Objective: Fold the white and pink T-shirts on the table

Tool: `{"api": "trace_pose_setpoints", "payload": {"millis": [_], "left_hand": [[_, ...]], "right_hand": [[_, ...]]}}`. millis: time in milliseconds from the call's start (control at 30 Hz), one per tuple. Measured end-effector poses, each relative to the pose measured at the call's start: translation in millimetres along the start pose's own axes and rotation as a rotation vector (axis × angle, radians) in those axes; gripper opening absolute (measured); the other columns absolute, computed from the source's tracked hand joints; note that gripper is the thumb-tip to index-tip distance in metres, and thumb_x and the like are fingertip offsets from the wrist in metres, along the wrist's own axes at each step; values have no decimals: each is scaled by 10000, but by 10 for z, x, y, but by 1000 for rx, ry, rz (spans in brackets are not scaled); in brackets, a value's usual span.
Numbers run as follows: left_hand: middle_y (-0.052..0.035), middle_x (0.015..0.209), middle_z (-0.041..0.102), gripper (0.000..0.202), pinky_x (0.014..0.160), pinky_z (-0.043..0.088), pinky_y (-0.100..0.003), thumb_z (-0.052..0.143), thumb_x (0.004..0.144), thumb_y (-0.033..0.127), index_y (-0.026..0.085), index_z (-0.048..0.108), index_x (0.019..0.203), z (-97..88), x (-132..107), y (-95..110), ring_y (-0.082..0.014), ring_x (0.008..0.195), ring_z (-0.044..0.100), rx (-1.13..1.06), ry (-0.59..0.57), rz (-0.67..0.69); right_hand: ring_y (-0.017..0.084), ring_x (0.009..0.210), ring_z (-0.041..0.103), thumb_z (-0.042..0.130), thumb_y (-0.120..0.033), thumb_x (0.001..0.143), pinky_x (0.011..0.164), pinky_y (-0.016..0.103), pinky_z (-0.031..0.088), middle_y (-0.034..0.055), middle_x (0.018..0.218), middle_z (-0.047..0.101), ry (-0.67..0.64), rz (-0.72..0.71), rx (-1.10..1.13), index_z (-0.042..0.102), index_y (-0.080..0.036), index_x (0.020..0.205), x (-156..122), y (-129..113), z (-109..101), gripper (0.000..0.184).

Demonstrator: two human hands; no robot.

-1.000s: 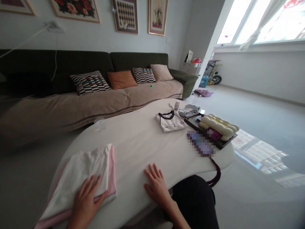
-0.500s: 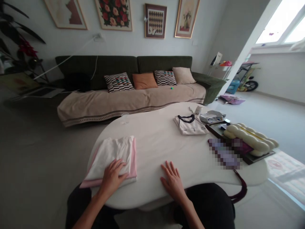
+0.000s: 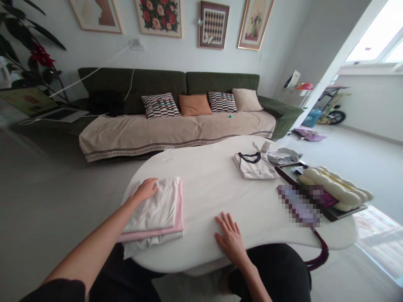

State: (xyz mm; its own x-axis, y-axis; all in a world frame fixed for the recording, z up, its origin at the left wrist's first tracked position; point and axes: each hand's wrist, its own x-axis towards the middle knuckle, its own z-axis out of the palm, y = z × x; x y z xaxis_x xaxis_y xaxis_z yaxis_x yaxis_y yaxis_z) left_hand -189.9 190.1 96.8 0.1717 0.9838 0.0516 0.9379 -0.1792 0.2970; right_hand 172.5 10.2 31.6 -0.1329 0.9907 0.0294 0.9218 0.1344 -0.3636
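Note:
A stack of folded white and pink cloths [image 3: 157, 209] lies at the near left of the white oval table [image 3: 208, 188]. My left hand [image 3: 145, 189] rests on the far left corner of this stack, fingers laid over the white top layer. Flat on the bare tabletop near the front edge lies my right hand [image 3: 231, 238], fingers spread and holding nothing. A folded white jersey with a dark collar [image 3: 254, 165] sits farther back on the right side of the table.
A dark tray [image 3: 343, 209] with a cream bumpy cushion-like object [image 3: 336, 188] stands at the table's right edge, a crumpled packet [image 3: 283, 155] behind it. A green sofa [image 3: 176, 109] with several cushions runs along the back wall. A laptop [image 3: 37, 105] sits left.
My left hand has slid from the near edge of the cloth stack up to its far left corner. The view has shifted left. My right hand stays flat on the table.

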Motion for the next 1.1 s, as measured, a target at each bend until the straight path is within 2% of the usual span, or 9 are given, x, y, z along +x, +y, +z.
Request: {"api": "trace_pose_setpoints", "payload": {"millis": [200, 433, 600, 700, 833, 900, 967, 1033, 1100], "left_hand": [[-130, 1128, 669, 377, 888, 426, -286, 542, 756, 289, 118, 646, 1075, -23, 281, 27, -252, 1051, 598, 2, -112, 9], [-47, 830, 710, 233, 731, 428, -239, 559, 706, 343, 169, 663, 823, -342, 289, 237, -228, 846, 632, 15, -223, 90], [-49, 882, 675, 184, 750, 424, -260, 494, 772, 296, 192, 619, 858, -550, -272, 478, -217, 843, 622, 40, -243, 208], [-60, 880, 660, 222, 734, 434, -287, 384, 864, 256, 191, 588, 927, -577, -832, 715, -216, 817, 618, 90, -264, 337], [-57, 878, 669, 268, 797, 443, -310, 359, 868, 134, 203, 600, 960, -553, -1468, 1051, -206, 831, 616, 94, -289, 481], [-56, 899, 676, 299, 842, 440, -320, 366, 855, 99, 215, 614, 975, -555, -1662, 1151, -206, 861, 617, 42, -305, 499], [-52, 899, 671, 296, 839, 438, -321, 375, 853, 99, 222, 623, 960, -582, -1781, 1184, -206, 855, 609, 14, -304, 495], [-46, 867, 660, 263, 803, 435, -316, 391, 858, 123, 222, 624, 932, -630, -1843, 1169, -203, 817, 593, 21, -284, 461], [-37, 834, 651, 230, 823, 420, -334, 423, 851, 145, 230, 628, 912, -689, -1858, 1132, -206, 814, 579, 47, -260, 412]], "right_hand": [[239, 1424, 129, 421, -286, 884, 1113, 463, 242, 65, 1521, 273, 4, 4, -1, 405, -211, 1395, -1, -3, -13, 517], [242, 1423, 126, 419, -299, 887, 1122, 457, 222, 63, 1528, 254, -26, 12, 7, 396, -206, 1401, 1, -3, -47, 523], [291, 1413, 168, 449, -236, 858, 1084, 519, 269, 118, 1509, 295, -54, 36, 18, 436, -193, 1369, 33, -71, -108, 512], [306, 1409, 189, 484, -193, 827, 1072, 518, 285, 158, 1520, 254, -51, -6, 49, 385, -185, 1397, 81, -424, -289, 578], [226, 1406, 206, 570, -194, 769, 1095, 366, 283, 92, 1548, 187, -79, -472, 256, 283, -257, 1434, 183, -1161, -615, 726], [195, 1286, 404, 572, -197, 770, 1017, 287, 365, 86, 1410, 435, -150, -651, 262, 369, -247, 1376, 241, -1432, -696, 640], [187, 1021, 569, 537, -176, 790, 871, 266, 439, 62, 1097, 638, -205, -684, 185, 509, -213, 1230, 280, -1557, -707, 442], [194, 818, 583, 492, -141, 810, 749, 279, 446, 48, 862, 657, -223, -655, 112, 600, -186, 1019, 278, -1556, -698, 240], [193, 775, 562, 467, -121, 824, 708, 282, 423, 51, 817, 636, -214, -646, 89, 609, -183, 883, 224, -1486, -734, 166]]}}
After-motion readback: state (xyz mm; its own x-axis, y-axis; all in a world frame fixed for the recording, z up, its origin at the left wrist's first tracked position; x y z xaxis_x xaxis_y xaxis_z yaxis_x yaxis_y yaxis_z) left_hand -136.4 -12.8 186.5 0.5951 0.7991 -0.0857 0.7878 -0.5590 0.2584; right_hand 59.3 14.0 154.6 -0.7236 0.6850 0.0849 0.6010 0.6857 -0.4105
